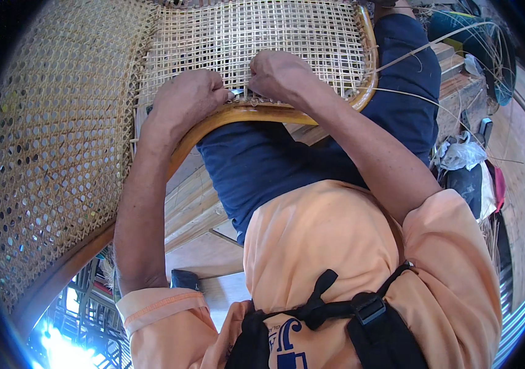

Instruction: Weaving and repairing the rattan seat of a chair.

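Observation:
A curved rattan frame (262,112) with an open-weave cane panel (256,31) lies across my lap. My left hand (190,95) is closed by the panel's near edge, just inside the frame. A small shiny metal tool (236,92) pokes out past its thumb; most of it is hidden, so I cannot tell its kind. Close by, my right hand (279,75) is curled against the weave, and whatever its fingers grip is out of sight. A denser cane panel (59,147) with round holes joins on the left.
Loose cane strands (422,48) stick out from the frame's right side. Over there stand a dark teal container (505,74), stacked wood blocks (453,64) and a whitish plastic bag (462,154). Wooden boards (194,206) show beneath the frame. A wooden rail (68,267) edges the left panel.

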Action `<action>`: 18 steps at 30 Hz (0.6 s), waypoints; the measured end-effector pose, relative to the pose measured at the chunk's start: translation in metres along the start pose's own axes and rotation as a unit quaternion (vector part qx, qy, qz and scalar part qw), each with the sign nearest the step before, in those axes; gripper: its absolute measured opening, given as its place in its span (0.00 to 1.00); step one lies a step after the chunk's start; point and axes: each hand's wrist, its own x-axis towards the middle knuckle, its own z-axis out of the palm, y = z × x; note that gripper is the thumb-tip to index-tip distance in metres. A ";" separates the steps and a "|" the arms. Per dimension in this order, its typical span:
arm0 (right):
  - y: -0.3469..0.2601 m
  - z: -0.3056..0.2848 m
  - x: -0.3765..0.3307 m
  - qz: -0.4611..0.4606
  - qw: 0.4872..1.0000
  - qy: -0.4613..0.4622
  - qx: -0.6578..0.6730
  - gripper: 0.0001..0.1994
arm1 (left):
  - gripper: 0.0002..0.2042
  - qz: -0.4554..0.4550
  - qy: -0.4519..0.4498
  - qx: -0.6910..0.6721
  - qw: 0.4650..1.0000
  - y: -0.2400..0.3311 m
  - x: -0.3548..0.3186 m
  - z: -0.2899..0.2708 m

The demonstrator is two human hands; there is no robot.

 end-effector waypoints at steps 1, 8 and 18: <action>-0.001 0.000 0.002 0.010 1.000 -0.017 0.003 0.11 | 0.12 0.001 -0.008 -0.004 1.000 -0.001 0.001 0.000; 0.007 -0.024 -0.009 -0.006 0.983 -0.125 0.137 0.09 | 0.12 -0.006 -0.004 0.027 1.000 0.011 -0.001 -0.003; 0.012 -0.023 -0.008 -0.018 0.982 -0.134 0.133 0.08 | 0.10 0.022 0.050 0.032 0.998 0.010 -0.011 0.012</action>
